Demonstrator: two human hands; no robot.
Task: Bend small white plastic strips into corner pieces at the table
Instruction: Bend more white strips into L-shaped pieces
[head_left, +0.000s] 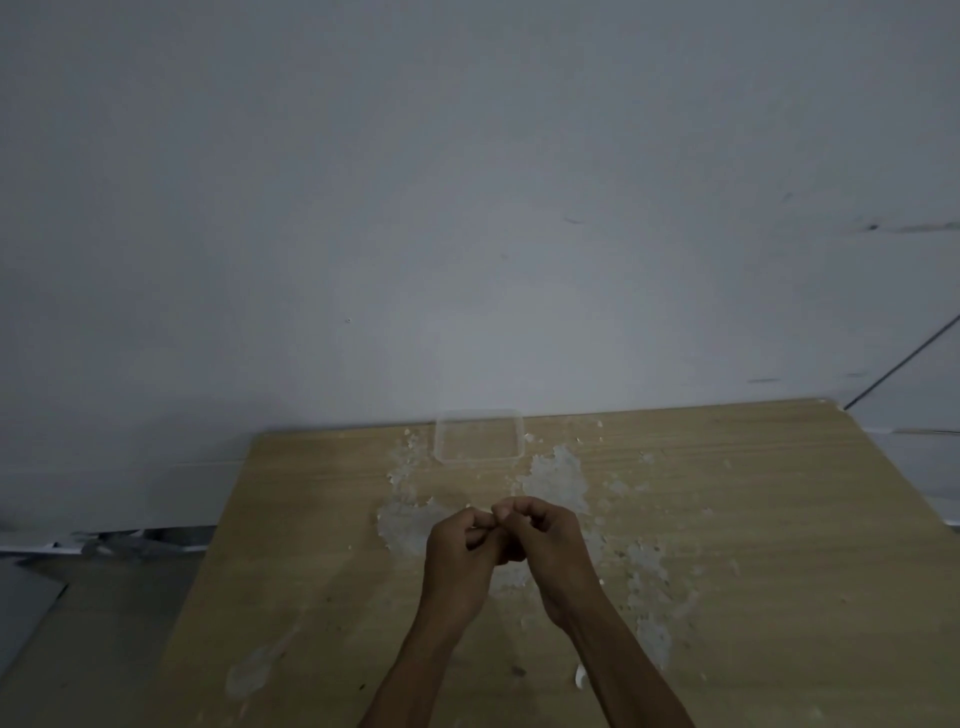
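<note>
My left hand and my right hand meet above the middle of the wooden table, fingers curled and fingertips touching each other. Between the fingertips they pinch something very small, most likely a white plastic strip, but it is almost fully hidden by the fingers. Piles of small white plastic pieces lie scattered on the table around and beyond both hands.
A clear plastic container stands at the table's far edge against the pale wall. More white bits spread to the right of my hands. One white piece lies by my right forearm. The table's left edge drops to the floor.
</note>
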